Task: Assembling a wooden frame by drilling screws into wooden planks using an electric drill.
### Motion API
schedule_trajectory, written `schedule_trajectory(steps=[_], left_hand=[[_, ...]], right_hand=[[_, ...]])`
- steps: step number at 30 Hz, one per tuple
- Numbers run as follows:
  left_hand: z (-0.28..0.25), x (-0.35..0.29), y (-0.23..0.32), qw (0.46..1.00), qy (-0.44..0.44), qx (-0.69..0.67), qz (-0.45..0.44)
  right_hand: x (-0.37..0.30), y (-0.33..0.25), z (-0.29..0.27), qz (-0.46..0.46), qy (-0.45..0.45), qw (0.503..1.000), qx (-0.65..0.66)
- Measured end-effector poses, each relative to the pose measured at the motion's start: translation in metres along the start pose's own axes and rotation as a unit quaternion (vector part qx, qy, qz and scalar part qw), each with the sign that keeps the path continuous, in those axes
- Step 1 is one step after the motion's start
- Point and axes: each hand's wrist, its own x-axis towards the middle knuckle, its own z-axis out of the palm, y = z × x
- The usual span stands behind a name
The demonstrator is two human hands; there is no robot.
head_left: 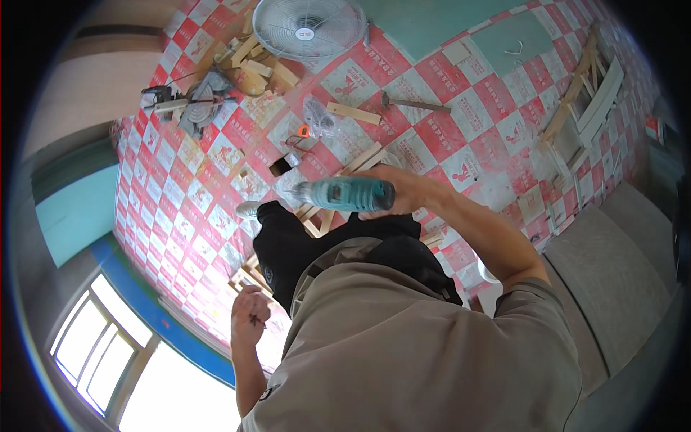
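My right hand (404,189) is closed around a teal cordless drill (342,194), held level in front of my waist. The drill's front end points left; its tip is hard to make out against the floor. Low at my left side, my left hand (250,309) is curled, with several small dark screws (255,320) showing at its fingers. Pale wooden strips (366,158) lie below the drill, partly hidden by it and by my legs. Another bit of wooden frame (252,273) shows just above my left hand.
A hammer (417,105) and a short wood block (354,113) lie ahead on the red-and-white floor sheeting. A fan (309,29), wood offcuts (255,68) and a power saw (201,104) are farther off. Long boards (576,115) lie right, near a grey sofa (612,281).
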Motion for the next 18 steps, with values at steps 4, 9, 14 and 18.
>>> schedule_trajectory(steps=[4,9,14,18], left_hand=[[0.047,-0.037,-0.009,0.995,0.036,0.063,-0.064],[0.068,-0.055,0.003,0.986,0.103,0.122,-0.053],[0.077,-0.046,0.020,0.990,0.100,0.091,-0.028],[0.096,-0.028,0.032,0.983,0.106,0.149,-0.034]], right_hand=[[-0.070,-0.002,0.009,0.009,-0.052,0.998,0.016],[-0.124,-0.035,-0.006,0.113,-0.125,0.980,-0.109],[-0.147,-0.046,-0.028,0.147,-0.123,0.970,-0.149],[-0.153,-0.056,-0.038,0.158,-0.140,0.969,-0.127]])
